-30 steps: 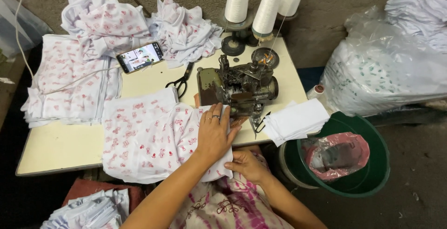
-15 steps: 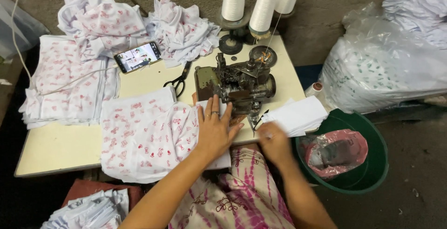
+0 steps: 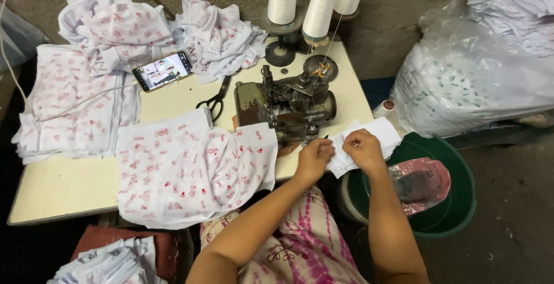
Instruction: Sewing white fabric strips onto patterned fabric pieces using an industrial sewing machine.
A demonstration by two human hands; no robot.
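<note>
2 bare hands meet at the right front edge of the cream sewing table (image 3: 69, 194), both on a small stack of plain white fabric pieces (image 3: 378, 134) that lies at the table's right edge, just right of the dark sewing machine (image 3: 288, 105). The left hand (image 3: 314, 160) has its fingers curled together, pinching the near left edge of the white stack. The right hand (image 3: 362, 147) rests on top of the same stack with its fingers bent and closed on the cloth; how much it has gathered cannot be told.

Just left of the hands, a white garment with red print (image 3: 190, 174) is spread over the table's front and hangs over its edge, one corner reaching up beside the machine. Black scissors (image 3: 216, 99) lie behind it, near the machine's left side. Further back, a phone (image 3: 163, 71) with a lit screen lies among heaps of the same printed cloth (image 3: 115, 24), and a flat pile of it (image 3: 63, 108) covers the table's left part.

3 tall white thread cones (image 3: 320, 4) stand behind the machine. To the right of the table, a green tub (image 3: 456, 203) on the floor holds a pink plastic bag (image 3: 418, 183), and a large clear bag of cloth (image 3: 461, 82) sits beyond it.
</note>
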